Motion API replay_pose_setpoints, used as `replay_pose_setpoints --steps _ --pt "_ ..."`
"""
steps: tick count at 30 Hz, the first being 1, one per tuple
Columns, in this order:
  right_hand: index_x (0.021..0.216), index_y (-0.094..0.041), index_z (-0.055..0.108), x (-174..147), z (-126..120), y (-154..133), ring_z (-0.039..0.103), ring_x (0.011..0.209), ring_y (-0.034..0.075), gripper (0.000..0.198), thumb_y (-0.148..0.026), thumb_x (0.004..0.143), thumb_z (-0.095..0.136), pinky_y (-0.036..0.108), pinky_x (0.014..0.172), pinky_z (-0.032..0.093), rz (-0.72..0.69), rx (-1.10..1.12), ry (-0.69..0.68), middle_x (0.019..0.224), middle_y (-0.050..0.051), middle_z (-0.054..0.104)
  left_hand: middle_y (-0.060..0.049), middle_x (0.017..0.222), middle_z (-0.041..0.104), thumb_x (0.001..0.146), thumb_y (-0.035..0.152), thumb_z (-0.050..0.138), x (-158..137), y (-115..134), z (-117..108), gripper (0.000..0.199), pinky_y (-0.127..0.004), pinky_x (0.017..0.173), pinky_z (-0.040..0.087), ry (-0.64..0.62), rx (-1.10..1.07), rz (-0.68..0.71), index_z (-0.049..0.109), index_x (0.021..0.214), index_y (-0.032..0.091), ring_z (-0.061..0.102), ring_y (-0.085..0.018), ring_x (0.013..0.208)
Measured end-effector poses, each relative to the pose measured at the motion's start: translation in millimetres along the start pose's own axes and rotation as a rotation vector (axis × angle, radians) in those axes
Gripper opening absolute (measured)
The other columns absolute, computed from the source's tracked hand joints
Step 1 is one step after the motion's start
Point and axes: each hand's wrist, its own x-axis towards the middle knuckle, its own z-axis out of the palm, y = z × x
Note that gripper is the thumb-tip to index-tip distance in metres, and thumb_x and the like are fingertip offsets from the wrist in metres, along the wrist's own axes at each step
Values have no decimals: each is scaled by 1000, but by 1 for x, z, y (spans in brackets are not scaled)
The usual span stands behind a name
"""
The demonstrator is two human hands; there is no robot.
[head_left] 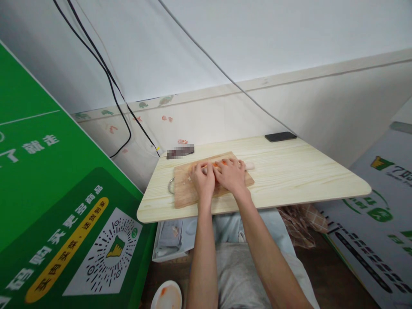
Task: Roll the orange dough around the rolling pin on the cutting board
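Head view, 1 entry. Left hand (203, 180) and right hand (231, 174): side by side on a rolling pin (250, 166), thumbs close together, fingers bent over the top; how firmly they grip, cannot tell. Rolling pin: lies across a cutting board, mostly covered by the 2 hands, 1 pale end sticking out past the right hand. Orange food (224, 162): small patches by the right hand's fingers, otherwise hidden.

Cutting board (185, 195): wooden, set slightly askew near the table's front edge, 1 metal handle (170, 186) at its left end. Table (305, 167): pale wood grain, rounded corners, back edge near a white wall (289, 38). Phone (280, 136): black, flat, by the back edge, right. Dark item (180, 151): back left, pixelated, kind unclear.

Cables: 2 black (141, 128) at left, 1 grey (238, 87) slanting across the wall. Green panel (74, 154): left, white lettering, 1 square code. Below table level: open white box (169, 259), contents unclear; white dish (170, 292), orange stain; checked cloth (302, 227), crumpled, right.
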Motion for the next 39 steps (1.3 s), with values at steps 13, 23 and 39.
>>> replay_pose_setpoints --steps 13,23,39 --pt "133 -29 76 -14 -9 2 54 129 37 47 -48 111 40 52 105 31 -23 -68 -39 145 10 70 -13 107 76 97 36 60 3 0 -4 22 -51 115 42 -132 223 36 75 93 21 65 -32 115" --pt "127 -28 78 -32 -27 5 54 132 36 43 -43 111 41 55 107 33 39 -36 -117 146 12 68 -16 107 79 97 38 61 -9 8 -6 23 -49 109 47 -158 234 36 74 99 19 69 -33 110" --pt "111 -24 82 2 3 1 55 134 34 50 -37 114 34 54 112 27 -68 -80 55 133 12 76 -8 97 83 100 30 61 0 0 -13 22 -33 89 58 -301 -69 63 77 88 21 76 -22 91"
